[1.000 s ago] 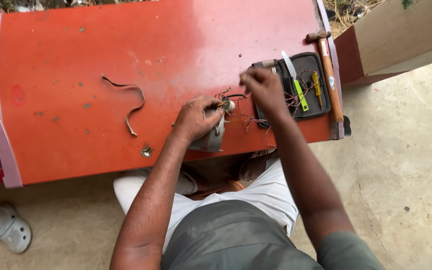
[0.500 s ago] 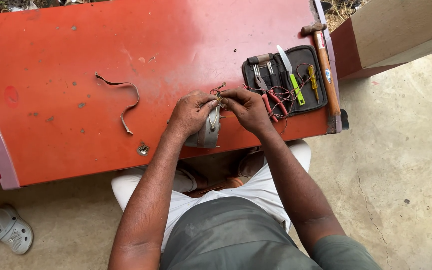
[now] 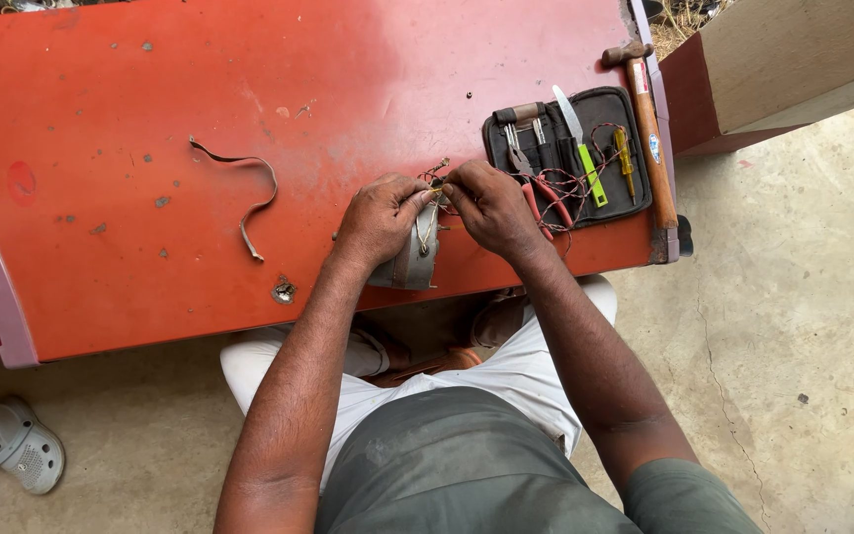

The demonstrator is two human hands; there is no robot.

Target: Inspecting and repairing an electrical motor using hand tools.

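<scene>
Both hands pinch thin wires [image 3: 434,181] at frame centre: my left hand [image 3: 380,217] and right hand [image 3: 492,205] meet above a grey part [image 3: 415,259] on the red table [image 3: 150,119]; a tool pouch [image 3: 567,158] lies right.

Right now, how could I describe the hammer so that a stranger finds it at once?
Start at the big red table and go to its right edge. There, beside the black tool pouch, lies the hammer, lengthwise along the edge. It alone has a long wooden handle with a dark metal head at the far end; the pouch tools are shorter.
</scene>
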